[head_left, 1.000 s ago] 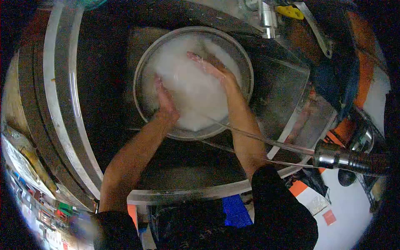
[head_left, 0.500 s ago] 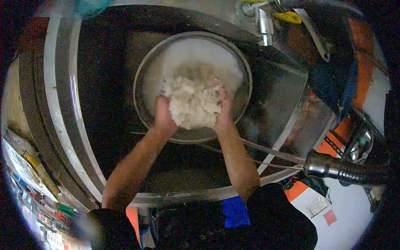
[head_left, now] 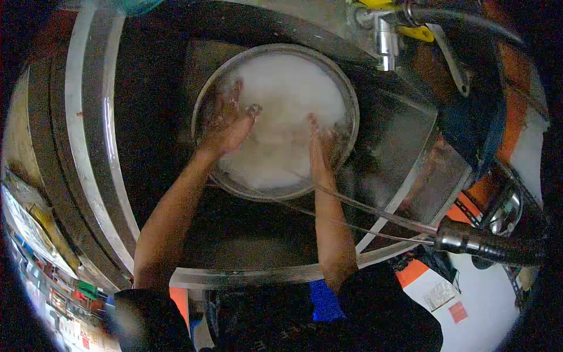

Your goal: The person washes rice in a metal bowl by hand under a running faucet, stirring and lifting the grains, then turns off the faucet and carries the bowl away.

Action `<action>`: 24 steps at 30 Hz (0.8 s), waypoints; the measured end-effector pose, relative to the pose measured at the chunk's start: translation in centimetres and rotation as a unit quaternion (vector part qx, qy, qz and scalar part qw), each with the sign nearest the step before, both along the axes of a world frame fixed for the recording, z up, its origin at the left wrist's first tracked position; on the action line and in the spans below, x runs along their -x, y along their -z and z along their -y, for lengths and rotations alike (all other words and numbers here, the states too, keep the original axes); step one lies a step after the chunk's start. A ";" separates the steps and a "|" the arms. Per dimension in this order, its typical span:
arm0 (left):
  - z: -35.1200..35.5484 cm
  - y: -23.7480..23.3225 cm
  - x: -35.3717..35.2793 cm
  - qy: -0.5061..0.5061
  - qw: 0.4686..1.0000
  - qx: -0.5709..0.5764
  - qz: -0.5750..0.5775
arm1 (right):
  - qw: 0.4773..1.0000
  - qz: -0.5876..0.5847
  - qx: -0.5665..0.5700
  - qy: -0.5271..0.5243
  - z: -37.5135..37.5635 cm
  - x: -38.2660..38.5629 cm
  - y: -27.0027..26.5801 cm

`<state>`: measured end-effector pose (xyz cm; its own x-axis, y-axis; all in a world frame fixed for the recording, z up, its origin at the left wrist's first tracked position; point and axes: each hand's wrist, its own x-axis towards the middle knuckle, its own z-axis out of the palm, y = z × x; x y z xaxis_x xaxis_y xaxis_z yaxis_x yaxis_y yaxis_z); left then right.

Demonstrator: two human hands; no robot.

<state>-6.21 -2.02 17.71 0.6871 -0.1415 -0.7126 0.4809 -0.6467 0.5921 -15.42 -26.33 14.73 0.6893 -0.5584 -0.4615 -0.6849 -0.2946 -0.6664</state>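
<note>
Nearest, below both dark sleeves, the front sink rim [head_left: 252,274] runs as a bright steel band across the view, and both forearms cross over it. At the right, a metal hose nozzle [head_left: 469,240] hangs just outside that rim, and two thin tubes [head_left: 375,211] stretch from it towards the right forearm, passing close to the wrist. The dark sink floor [head_left: 252,229] between the rim and the bowl lies bare and gives the arms free room.

Farther in, a round steel bowl [head_left: 350,102] sits on the sink floor, near the middle, filled almost to its edge with milky water [head_left: 287,88]. The left hand [head_left: 226,126] lies at the bowl's left inner wall, its fingers spread wide and holding nothing, their tips half under the surface. The right hand [head_left: 321,146] is plunged in close to the bowl's right wall; its fingers are lost in the cloudy water, so its grip cannot be told. The two hands are well apart, with open water between them.

Beyond the bowl's far right edge a steel tap [head_left: 387,41] stands just beside the rim, with a yellow handle [head_left: 419,32] next to it. On the left, a long curved steel rail [head_left: 88,135] bounds the basin, well clear of the bowl.
</note>
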 end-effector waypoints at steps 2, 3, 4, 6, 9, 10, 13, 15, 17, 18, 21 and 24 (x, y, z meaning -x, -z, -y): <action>0.2 0.4 -1.8 0.009 0.990 0.051 -0.128 | 0.999 -0.028 -0.038 0.022 0.7 -0.3 1.2; -0.3 -0.4 -4.0 0.051 0.978 0.091 -0.182 | 0.995 -0.038 -0.079 0.041 0.9 -0.5 1.9; -0.4 -0.7 -4.5 0.056 0.974 0.109 -0.191 | 0.988 -0.040 -0.133 0.061 0.8 -0.7 2.6; 0.5 -1.1 -4.0 0.038 0.976 0.131 -0.172 | 0.963 -0.043 -0.246 0.104 0.4 -0.5 3.9; 4.5 -0.1 -0.5 -0.026 0.987 0.139 -0.078 | 0.913 -0.038 -0.383 0.136 -0.3 0.3 5.4; 4.7 0.9 0.4 -0.049 0.982 0.173 -0.062 | 0.900 -0.038 -0.412 0.135 -0.3 0.7 5.3; 5.3 3.2 2.9 -0.134 0.941 0.303 -0.066 | 0.880 -0.038 -0.455 0.127 -0.2 1.4 3.3; 6.0 2.2 3.5 -0.238 0.911 0.318 -0.111 | 0.877 -0.028 -0.463 0.123 -0.6 1.1 0.1; 5.8 0.0 4.1 -0.355 0.875 0.286 -0.164 | 0.879 -0.015 -0.463 0.114 -1.6 0.4 -3.1; 5.6 -1.0 4.7 -0.411 0.850 0.267 -0.192 | 0.883 -0.014 -0.456 0.110 -2.0 -0.2 -4.3; 3.3 2.7 9.0 -0.301 0.884 0.312 -0.175 | 0.892 -0.066 -0.434 0.105 -1.9 -2.2 -5.8; 3.2 -0.3 6.5 -0.083 0.939 0.331 0.048 | 0.950 -0.025 -0.310 0.021 -1.3 -3.1 -3.8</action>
<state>-12.68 -5.19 17.99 0.7954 -0.4171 -0.4398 0.4660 -0.0432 0.8837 -12.33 -24.99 18.51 0.6408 -0.1937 -0.7429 -0.7232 0.1724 -0.6688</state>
